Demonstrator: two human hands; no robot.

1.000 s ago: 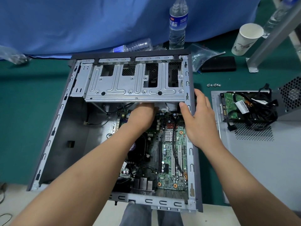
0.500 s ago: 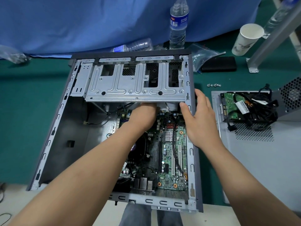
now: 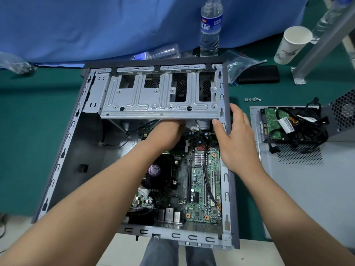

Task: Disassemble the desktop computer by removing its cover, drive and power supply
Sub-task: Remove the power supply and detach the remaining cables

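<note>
An open computer case (image 3: 57, 169) lies flat on a green desk (image 3: 28, 131), its motherboard (image 3: 201, 179) exposed. A metal drive cage (image 3: 159, 96) spans the far end of the case. The left hand (image 3: 165, 135) reaches under the cage's near edge; its fingers are hidden, so its grip cannot be told. The right hand (image 3: 234, 137) grips the case's right wall, thumb inside, fingers outside. To the right, the removed cover (image 3: 307, 189) lies flat, carrying a drive (image 3: 272, 123) and a power supply (image 3: 343, 116) with tangled black cables (image 3: 307, 131). Four screws (image 3: 252, 99), two water bottles (image 3: 210, 25) and a paper cup (image 3: 292, 45) sit beyond.
</note>
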